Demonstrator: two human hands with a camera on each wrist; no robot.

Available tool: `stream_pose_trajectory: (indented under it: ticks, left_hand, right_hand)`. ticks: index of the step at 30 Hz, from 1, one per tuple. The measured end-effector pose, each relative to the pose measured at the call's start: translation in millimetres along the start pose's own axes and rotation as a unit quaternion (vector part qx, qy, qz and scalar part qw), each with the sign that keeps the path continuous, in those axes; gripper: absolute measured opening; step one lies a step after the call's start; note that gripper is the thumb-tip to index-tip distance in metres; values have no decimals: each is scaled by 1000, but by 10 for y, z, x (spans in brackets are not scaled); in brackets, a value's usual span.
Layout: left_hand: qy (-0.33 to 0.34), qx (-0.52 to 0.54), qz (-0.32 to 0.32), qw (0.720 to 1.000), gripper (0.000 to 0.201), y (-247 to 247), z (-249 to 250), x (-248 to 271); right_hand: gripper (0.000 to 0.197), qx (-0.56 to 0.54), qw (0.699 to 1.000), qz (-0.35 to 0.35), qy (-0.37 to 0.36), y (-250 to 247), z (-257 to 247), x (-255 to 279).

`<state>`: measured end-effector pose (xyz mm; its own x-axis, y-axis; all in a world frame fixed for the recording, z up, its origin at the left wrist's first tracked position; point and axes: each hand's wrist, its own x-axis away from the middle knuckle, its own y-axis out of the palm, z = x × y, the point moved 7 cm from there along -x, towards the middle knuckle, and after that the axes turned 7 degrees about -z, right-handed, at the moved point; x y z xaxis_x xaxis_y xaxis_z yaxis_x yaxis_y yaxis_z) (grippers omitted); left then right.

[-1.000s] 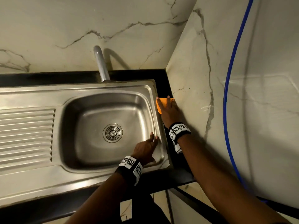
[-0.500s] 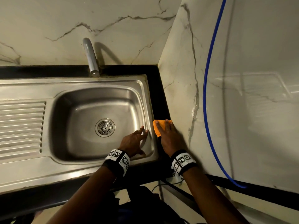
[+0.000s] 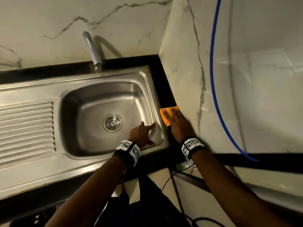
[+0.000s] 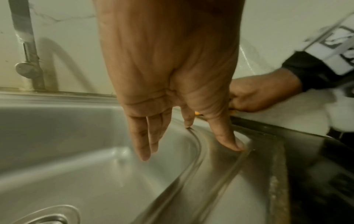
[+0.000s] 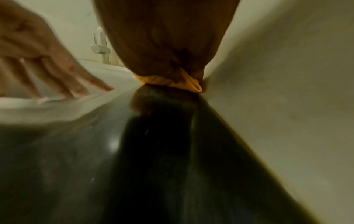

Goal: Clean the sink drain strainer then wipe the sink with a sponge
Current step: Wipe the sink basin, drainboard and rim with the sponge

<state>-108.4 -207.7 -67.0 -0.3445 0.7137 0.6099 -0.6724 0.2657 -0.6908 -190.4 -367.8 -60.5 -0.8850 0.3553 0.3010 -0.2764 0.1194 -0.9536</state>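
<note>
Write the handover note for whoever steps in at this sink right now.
Left hand: open, fingers resting on the right rim of the stainless steel sink, holding nothing.
Right hand: flat, pressing the orange sponge cloth on the black counter strip between sink and marble wall.
Round metal drain strainer: seated in the drain, looks free of debris.
Done: apparently the strainer; whether the basin was wiped cannot be told.
Left: finish the counter strip, then wipe the basin if needed.
</note>
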Motion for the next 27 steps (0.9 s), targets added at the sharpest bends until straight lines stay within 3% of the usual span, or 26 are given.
stream_pose_trajectory:
  ticks: [7,11,16,20,27]
  left_hand:
    - [32,10,9,999,96,203,-51,437]
    - [26,12,18,999,92,336,-205,655]
    - [33,22,43,998,84,462,-391,828]
    - [30,39,59,997,80,516,-472,896]
    - [16,19,65,998,81,572,-645,1022]
  right_hand:
    - [86,20,996,-32,83,461,-68,955]
    - [77,-5,994,-75,76,311,-54,951]
    - [78,13,997,-10,79,-294,-141,679]
    - [82,46,995,-74,39,-40,-193,617]
    - [91,-26,993,58,104,403,-161,1441]
